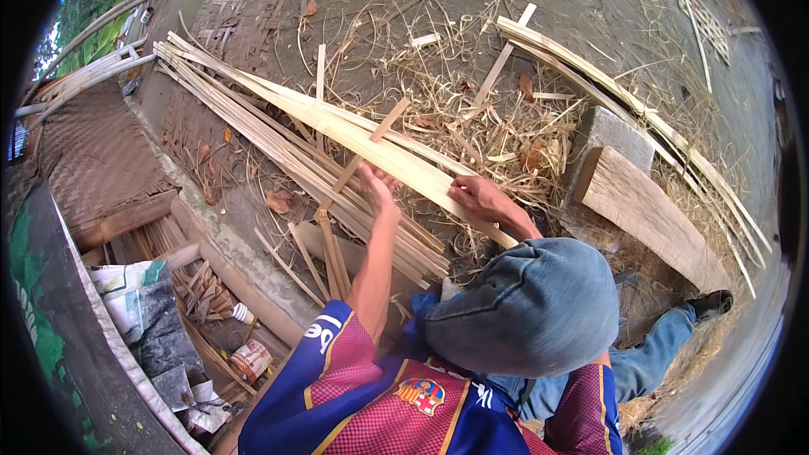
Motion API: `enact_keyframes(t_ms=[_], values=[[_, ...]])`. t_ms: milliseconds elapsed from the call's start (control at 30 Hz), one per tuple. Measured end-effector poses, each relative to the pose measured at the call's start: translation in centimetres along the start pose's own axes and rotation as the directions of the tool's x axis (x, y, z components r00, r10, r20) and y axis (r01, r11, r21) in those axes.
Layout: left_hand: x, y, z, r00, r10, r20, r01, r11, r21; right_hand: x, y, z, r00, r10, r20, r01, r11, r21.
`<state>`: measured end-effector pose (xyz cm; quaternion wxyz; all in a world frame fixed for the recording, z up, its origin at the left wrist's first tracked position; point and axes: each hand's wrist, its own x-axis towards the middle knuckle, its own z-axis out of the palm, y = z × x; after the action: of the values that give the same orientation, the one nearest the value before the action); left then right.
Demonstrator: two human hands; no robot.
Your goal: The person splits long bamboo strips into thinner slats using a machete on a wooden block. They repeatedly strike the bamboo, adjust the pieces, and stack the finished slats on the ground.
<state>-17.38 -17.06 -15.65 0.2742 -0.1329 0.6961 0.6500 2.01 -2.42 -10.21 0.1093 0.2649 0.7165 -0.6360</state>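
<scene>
A long sheaf of pale bamboo strips [396, 162] runs slantwise across the middle, from the far left down toward my denim-covered knee. My left hand [379, 187] is at its near edge, palm turned up, fingers curled at the strips and partly hidden under them. Farther along, toward the right end, my right hand [482, 197] is closed over the strips, thumb and fingers pinching them. A narrow brown slat [388, 120] crosses the sheaf close to my left hand. Below lies a second pile of bamboo strips [278, 147] on the ground.
Curly shavings [514, 131] and dry leaves litter the ground ahead. At right, a wooden board [645, 211] leans on a concrete block [613, 139], beside more long strips [674, 135]. A wooden-framed bin at lower left contains scraps, a plastic cup [251, 361] and dark sheeting [156, 320].
</scene>
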Motion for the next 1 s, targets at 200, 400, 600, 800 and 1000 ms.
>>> enact_keyframes(t_ms=[200, 400, 600, 800, 1000], values=[[3.8, -1.7, -0.3, 0.967, -0.254, 0.037, 0.247, 0.959, 0.137, -0.7, -4.3, -1.1, 0.968, 0.148, 0.204, -0.195, 0.951, 0.238], [5.6, -0.8, 1.3, 0.973, -0.187, 0.139, 0.148, 0.956, 0.252, 3.8, -5.0, -7.6, 0.996, -0.033, -0.078, 0.009, 0.954, -0.298], [5.4, -0.8, 4.1, 0.909, -0.228, 0.349, 0.375, 0.811, -0.448, 3.4, -5.8, -7.4, 0.968, -0.186, -0.17, 0.088, 0.882, -0.462], [5.1, -0.4, 4.0, 0.902, -0.248, 0.354, 0.376, 0.854, -0.359, 1.2, -7.8, -5.6, 0.972, -0.131, -0.193, 0.064, 0.946, -0.317], [4.3, 0.0, 3.6, 0.834, -0.166, 0.526, 0.498, 0.636, -0.589, 0.1, -4.6, -3.0, 0.968, -0.133, -0.212, 0.067, 0.954, -0.293]])
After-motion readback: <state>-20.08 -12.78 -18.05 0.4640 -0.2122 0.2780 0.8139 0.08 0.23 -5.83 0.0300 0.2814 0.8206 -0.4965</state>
